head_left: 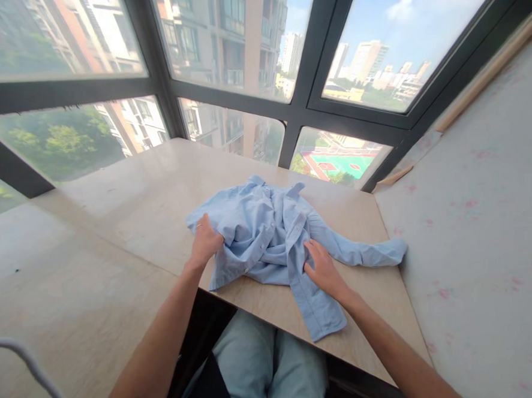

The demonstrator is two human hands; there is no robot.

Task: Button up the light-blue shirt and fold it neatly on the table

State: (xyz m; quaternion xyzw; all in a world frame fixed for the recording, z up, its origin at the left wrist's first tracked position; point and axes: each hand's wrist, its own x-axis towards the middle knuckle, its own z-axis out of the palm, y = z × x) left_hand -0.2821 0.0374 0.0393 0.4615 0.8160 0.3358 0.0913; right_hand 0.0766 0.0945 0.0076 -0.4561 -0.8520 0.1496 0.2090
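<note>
A light blue button-up shirt (270, 226) lies crumpled on the beige tabletop, its collar toward the window. One sleeve stretches right to the wall, and a flap of the front hangs down toward the table's near edge. At the shirt's left side, my left hand (206, 240) is closed on the cloth, a ring on one finger. My right hand (323, 269) grips the fabric near the front panel on the right, thumb and fingers bent round it. The fingertips of both hands are partly hidden by folds.
The beige tabletop (92, 233) runs to dark-framed windows (233, 108) at the back. A flower-patterned wall (479, 222) bounds the right side. A pale cable (33, 363) curves at the lower left. My legs (253, 362) are below the table's near edge.
</note>
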